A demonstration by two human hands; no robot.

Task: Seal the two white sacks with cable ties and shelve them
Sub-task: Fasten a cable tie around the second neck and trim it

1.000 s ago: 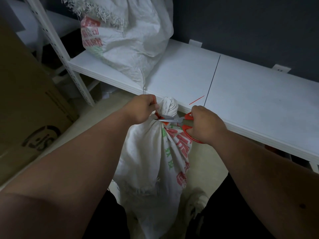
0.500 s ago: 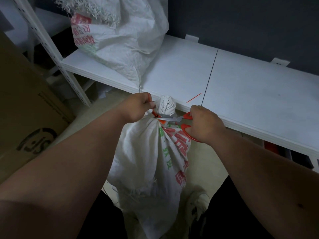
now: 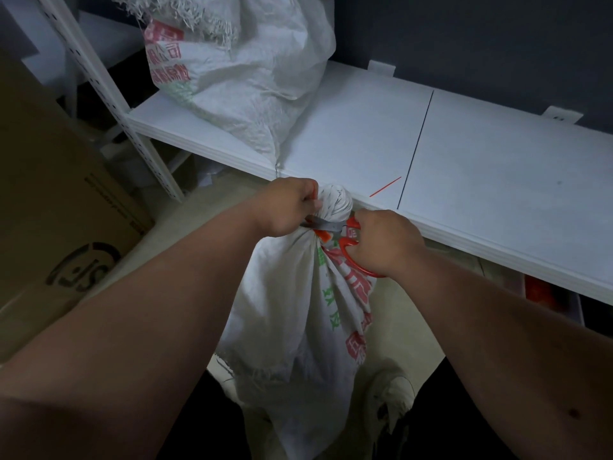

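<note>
i see a white shelf against a dark wall; my left hand pinches the sack neck, my right hand grips the scissors, their tips hidden.

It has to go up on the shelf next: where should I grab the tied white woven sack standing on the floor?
Grip the cinched neck of the white woven sack from above; the bunched knob above it should stop a fist slipping.

A brown cardboard box stands left of the perforated white upright, against a dark wall.
</note>
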